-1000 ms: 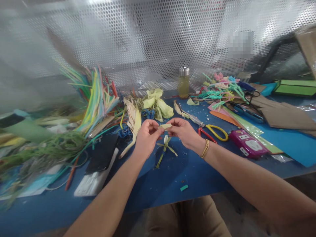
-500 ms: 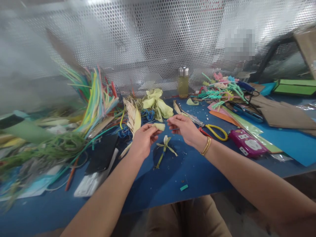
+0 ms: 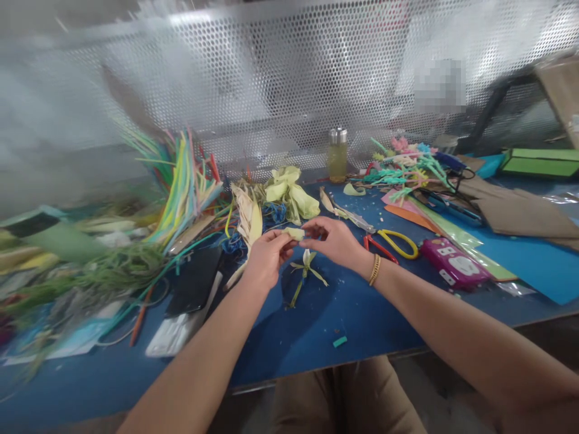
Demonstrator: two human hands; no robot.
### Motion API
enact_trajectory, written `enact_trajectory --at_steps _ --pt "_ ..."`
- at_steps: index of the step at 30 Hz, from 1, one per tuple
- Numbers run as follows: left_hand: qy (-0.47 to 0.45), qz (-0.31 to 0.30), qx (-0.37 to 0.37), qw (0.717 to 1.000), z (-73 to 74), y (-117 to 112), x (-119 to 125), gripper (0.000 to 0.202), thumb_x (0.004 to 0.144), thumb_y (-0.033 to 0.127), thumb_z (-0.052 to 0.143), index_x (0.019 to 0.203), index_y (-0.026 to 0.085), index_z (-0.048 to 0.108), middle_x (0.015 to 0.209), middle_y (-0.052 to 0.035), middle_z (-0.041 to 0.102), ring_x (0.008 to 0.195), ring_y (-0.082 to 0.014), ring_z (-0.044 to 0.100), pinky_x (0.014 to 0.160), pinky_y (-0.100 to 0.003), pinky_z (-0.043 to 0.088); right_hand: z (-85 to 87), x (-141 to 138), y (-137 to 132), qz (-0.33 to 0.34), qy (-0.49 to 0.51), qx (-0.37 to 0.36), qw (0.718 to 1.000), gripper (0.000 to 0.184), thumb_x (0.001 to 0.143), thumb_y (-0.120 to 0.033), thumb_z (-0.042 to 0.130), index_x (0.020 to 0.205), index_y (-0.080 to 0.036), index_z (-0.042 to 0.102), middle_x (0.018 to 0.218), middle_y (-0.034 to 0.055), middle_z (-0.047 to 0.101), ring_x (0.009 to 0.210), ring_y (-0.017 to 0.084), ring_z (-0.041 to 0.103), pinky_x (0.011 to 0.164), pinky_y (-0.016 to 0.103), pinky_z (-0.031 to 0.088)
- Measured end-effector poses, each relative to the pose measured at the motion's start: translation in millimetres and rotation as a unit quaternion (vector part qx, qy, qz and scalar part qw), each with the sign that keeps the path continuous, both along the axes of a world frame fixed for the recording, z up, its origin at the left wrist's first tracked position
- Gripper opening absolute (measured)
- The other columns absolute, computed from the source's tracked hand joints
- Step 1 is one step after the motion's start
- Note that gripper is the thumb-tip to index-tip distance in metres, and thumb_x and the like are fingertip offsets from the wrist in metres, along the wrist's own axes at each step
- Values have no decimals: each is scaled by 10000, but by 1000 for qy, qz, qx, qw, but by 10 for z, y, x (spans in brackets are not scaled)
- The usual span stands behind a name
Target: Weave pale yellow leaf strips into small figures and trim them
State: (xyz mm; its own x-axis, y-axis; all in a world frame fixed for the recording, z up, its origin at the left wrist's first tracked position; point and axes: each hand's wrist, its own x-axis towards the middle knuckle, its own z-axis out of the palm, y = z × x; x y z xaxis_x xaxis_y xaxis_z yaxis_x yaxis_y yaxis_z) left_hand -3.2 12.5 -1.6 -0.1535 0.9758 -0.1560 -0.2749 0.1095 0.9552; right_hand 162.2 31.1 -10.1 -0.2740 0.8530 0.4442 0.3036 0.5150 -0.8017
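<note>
My left hand (image 3: 266, 256) pinches a small pale-yellow piece of corn husk (image 3: 295, 234) above the table's middle. At the husk's right end, the thumb and fingers of my right hand (image 3: 333, 242) close on its edge; a gold bracelet circles that wrist. Just below both hands, a small flower shape made of husk strips (image 3: 306, 271) lies on the blue tabletop. Behind them sits a pile of pale husks (image 3: 292, 194), with a longer dry husk (image 3: 249, 217) to its left. Scissors (image 3: 398, 241) with yellow and red handles lie right of my right hand.
A lidded glass bottle (image 3: 337, 158) stands at the back near a perforated metal panel (image 3: 280, 78). Colourful pipe-cleaner stems (image 3: 176, 187), green fibres and a black phone (image 3: 194, 283) crowd the left. On the right are a purple case (image 3: 455, 262), coloured paper (image 3: 529, 265) and cardboard (image 3: 525, 205).
My right hand has moved left to meet the husk piece, and its fingers now close on the piece's right end. My left hand keeps its pinch. The view has shifted slightly.
</note>
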Motion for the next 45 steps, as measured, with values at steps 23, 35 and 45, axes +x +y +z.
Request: enact_trajectory --at_steps 23,35,45 --pt "-91 -50 16 994 7 -86 85 250 588 199 804 753 165 618 711 21 633 656 -88 588 527 -174 415 -54 -127 -86 -69 -9 80 994 71 801 -250 646 761 -200 618 783 19 625 736 148 565 706 279 455" --pt "-23 7 27 999 62 39 -104 292 565 243 836 766 150 645 662 8 618 616 -91 596 499 -161 445 549 753 -112 -239 -405 16 882 164 810 -287 615 826 -145 696 851 153 694 898 308 638 780 390 441" --pt "7 -40 19 999 94 -50 -89 291 639 262 790 846 176 604 717 -2 656 670 -133 684 447 -145 392 162 861 -336 -275 -585 -109 755 381 805 -213 505 1148 -51 541 1035 264 641 942 353 656 743 389 464"
